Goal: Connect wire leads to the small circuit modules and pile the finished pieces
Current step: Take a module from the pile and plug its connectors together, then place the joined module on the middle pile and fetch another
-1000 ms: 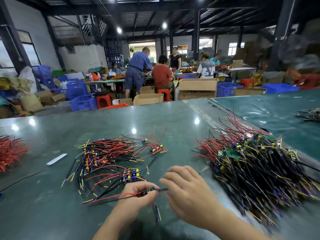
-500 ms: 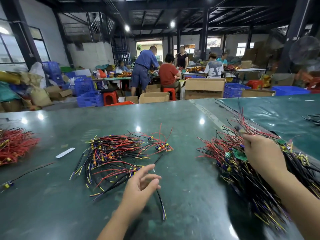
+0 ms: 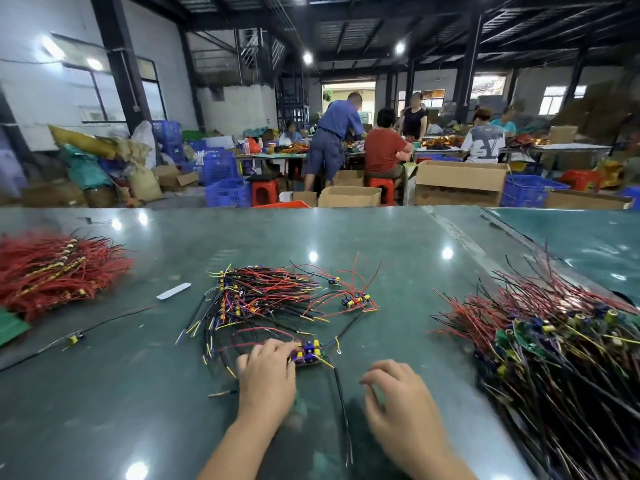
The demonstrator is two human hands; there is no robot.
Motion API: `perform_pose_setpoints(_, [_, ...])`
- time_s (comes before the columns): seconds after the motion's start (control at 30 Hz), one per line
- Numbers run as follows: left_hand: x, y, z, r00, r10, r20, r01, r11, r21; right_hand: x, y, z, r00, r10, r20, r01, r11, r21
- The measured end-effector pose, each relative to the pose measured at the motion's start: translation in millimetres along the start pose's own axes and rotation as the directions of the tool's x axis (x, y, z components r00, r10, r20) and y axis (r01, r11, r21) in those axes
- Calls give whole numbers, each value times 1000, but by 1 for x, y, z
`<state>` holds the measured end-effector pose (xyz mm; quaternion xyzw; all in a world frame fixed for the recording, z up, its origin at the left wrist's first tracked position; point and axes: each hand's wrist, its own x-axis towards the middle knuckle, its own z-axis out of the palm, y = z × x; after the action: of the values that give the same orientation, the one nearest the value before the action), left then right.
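My left hand (image 3: 266,372) lies low on the green table (image 3: 381,237), fingers spread, fingertips touching a small circuit module (image 3: 308,353) with blue and yellow parts at the near end of the middle pile of wired pieces (image 3: 263,296). Whether the fingers grip the module is not clear. My right hand (image 3: 398,407) hovers just to the right, fingers curled and apart, nothing visible in it. A loose black wire lead (image 3: 341,393) runs along the table between my hands. A big heap of modules with red and black leads (image 3: 554,341) lies at the right.
A pile of red wires (image 3: 52,271) sits at the far left beside a green item (image 3: 10,327). A lone wired module (image 3: 74,337) and a white strip (image 3: 173,291) lie left of the middle pile. Several people work at tables behind, among boxes and blue crates.
My right hand came back from the right heap to the table's middle. My left hand moved forward from open above the table onto the module at the pile's near end.
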<state>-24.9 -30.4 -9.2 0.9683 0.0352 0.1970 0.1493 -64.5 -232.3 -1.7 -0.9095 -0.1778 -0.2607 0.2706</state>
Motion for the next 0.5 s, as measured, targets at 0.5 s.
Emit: perform_pose_setpoints(0.5, [-27, 43, -21, 961, 272, 54, -133, 625, -769, 4, 4, -13, 774, 494, 396, -497, 87, 863])
